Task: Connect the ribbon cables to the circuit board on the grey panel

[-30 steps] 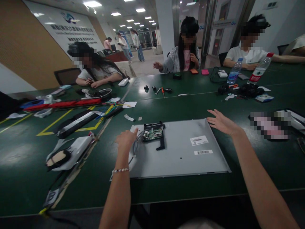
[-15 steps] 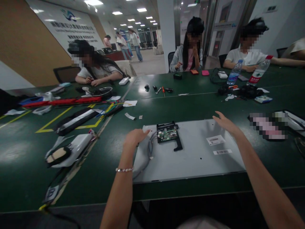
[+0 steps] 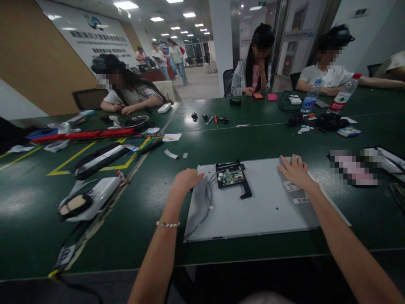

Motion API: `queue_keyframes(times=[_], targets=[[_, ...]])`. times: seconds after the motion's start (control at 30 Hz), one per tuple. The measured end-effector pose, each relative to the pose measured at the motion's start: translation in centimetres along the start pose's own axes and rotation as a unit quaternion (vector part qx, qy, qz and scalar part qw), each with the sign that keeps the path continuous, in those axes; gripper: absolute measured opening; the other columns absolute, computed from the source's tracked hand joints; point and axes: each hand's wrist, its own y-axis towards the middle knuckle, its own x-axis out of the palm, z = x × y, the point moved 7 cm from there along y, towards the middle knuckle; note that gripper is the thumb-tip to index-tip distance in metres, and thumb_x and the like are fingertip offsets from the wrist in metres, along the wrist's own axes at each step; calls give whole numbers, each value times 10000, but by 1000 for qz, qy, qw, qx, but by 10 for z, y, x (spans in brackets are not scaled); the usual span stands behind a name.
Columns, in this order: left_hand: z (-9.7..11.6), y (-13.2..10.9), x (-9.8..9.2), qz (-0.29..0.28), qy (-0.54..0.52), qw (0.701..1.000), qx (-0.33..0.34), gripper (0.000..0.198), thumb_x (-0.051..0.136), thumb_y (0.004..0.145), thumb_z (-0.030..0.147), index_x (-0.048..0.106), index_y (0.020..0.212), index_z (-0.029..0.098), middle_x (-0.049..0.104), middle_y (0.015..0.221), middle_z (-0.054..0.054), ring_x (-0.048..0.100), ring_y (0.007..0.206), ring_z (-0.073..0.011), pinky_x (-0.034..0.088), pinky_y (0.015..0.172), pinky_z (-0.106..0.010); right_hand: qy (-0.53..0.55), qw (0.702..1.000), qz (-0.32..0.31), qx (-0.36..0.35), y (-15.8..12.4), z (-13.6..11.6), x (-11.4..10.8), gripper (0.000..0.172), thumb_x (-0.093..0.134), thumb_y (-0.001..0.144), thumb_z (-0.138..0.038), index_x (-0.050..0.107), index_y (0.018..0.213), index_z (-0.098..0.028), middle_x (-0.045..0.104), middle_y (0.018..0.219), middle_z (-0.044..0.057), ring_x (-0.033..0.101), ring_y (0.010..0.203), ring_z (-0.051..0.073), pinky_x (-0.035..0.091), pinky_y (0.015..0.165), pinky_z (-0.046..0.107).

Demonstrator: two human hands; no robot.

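Observation:
A flat grey metal panel [image 3: 253,211] lies on the green table in front of me. Near its far edge sits a green circuit board [image 3: 230,176] in a black bracket, with thin wires [image 3: 207,202] trailing off it to the left. My left hand [image 3: 185,180] rests on the panel's far left corner, fingers curled over the edge. My right hand [image 3: 295,171] lies flat on the far right part of the panel, fingers spread, beside two white barcode labels [image 3: 300,200].
A white device with black parts [image 3: 91,200] and a long black-and-white bar [image 3: 101,159] lie to the left. Small tools [image 3: 215,119], water bottles [image 3: 311,96] and black cables [image 3: 325,120] lie farther back. Three people sit at the table's far side.
The panel has slid to the right across the table. My right hand has come down from hovering onto the panel; my left hand stays at the left corner.

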Motion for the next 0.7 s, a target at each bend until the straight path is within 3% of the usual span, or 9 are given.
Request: queue_keyframes(times=[0.07,0.13,0.23,0.33,0.43,0.6,0.7], targets=[[0,-3,-6,24,-5,1000,-17,471,390,923,474,723,961,143,702,1022,-208,655,999,-342,489,840,-393,-24,1000,2,1,2,1,1,653,303,936,-569,317,1495,-233,183,1575,193,115,1435,433,173,1067,661],[7,-6,-17,89,-44,995,-3,423,401,922,450,679,1050,157,686,1084,-182,637,1043,-331,476,886,-413,-47,999,1,6,3,1,2,637,285,947,-566,311,1499,-250,199,1571,191,151,1424,442,196,1066,646],[32,-11,-31,171,-187,960,118,478,432,907,447,529,1284,169,602,1275,-139,567,1182,-270,423,1004,-385,-78,997,6,7,2,-1,2,612,262,962,-549,311,1500,-260,229,1559,197,194,1410,449,225,1064,622],[56,-10,-27,127,-291,922,223,754,561,823,499,329,1454,158,382,1497,-144,396,1357,-264,313,1118,-370,-97,995,19,3,2,-1,0,610,262,966,-547,315,1501,-258,261,1547,199,228,1399,444,243,1058,606],[69,-7,-13,54,-341,902,258,1009,705,706,499,198,1517,178,214,1575,-153,244,1434,-299,219,1164,-399,-99,995,20,-1,5,3,-1,610,260,966,-548,318,1500,-258,275,1543,198,252,1392,435,259,1051,597],[77,-3,4,7,-456,841,290,1116,765,680,436,89,1539,213,231,1562,-178,206,1449,-286,221,1157,-415,-107,994,19,-11,8,7,-5,610,275,964,-543,331,1496,-247,300,1529,203,268,1381,444,269,1035,614],[81,-4,8,16,-461,837,296,1115,790,661,410,127,1533,201,268,1545,-177,251,1433,-284,202,1166,-416,-109,993,32,-18,6,4,-9,598,271,970,-523,352,1488,-234,312,1519,210,275,1376,449,273,1033,613]])
